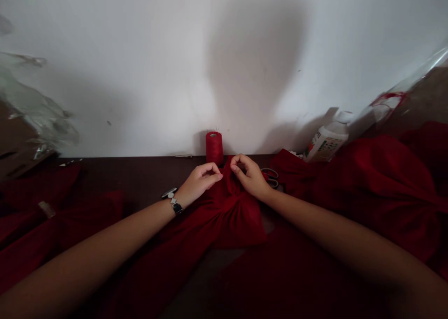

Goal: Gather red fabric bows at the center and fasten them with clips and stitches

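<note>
A gathered piece of red fabric (234, 216) lies on the dark table, pinched into folds at its middle like a bow. Above its upper end my left hand (201, 181) is closed, thumb against fingertips; anything between them is too small to make out. Facing it, my right hand (250, 175) also has thumb and forefinger curled together beside the cloth, and what they hold, if anything, cannot be seen. Just behind the hands stands a spool of red thread (214, 147) with a few needles or pins upright in its top. A watch and a bracelet (173, 200) sit on my left wrist.
Scissors (271, 175) lie right of my right hand, partly covered. A white bottle (329, 139) leans at the back right near heaped red cloth (378, 183). Another red bow-shaped piece (70, 216) lies left. Clear plastic (35, 104) hangs at left; a white wall (150, 76) closes the back.
</note>
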A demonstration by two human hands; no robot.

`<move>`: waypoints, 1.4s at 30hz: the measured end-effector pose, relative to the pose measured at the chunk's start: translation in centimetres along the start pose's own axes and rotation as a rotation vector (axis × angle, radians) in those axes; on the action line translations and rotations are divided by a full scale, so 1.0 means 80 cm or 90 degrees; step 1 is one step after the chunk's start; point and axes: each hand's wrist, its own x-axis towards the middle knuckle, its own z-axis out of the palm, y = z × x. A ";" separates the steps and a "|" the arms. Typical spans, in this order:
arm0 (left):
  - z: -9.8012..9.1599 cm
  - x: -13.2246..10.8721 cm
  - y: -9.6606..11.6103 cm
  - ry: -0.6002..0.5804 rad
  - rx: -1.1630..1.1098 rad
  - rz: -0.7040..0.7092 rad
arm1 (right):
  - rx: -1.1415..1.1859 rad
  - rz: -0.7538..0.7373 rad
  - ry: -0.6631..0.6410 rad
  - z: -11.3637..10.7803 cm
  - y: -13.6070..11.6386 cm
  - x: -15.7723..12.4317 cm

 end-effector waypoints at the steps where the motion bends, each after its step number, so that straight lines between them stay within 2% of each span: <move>1: 0.000 0.000 0.000 -0.001 -0.004 -0.005 | -0.001 0.000 -0.002 0.000 0.000 0.000; 9: 0.001 -0.002 0.004 0.002 -0.020 0.006 | -0.009 0.002 0.001 0.000 -0.001 0.000; 21: -0.005 0.001 -0.008 -0.033 -0.055 0.046 | -0.023 -0.011 -0.010 0.000 -0.003 0.000; 34: -0.005 0.002 -0.013 -0.038 -0.116 0.046 | -0.023 -0.009 -0.013 0.000 -0.003 -0.001; 38: -0.006 0.004 -0.018 -0.028 -0.140 0.050 | -0.014 -0.014 0.001 0.000 -0.001 -0.001; 42: -0.005 0.005 -0.019 0.017 -0.161 0.051 | 0.014 0.001 0.008 0.001 0.002 -0.002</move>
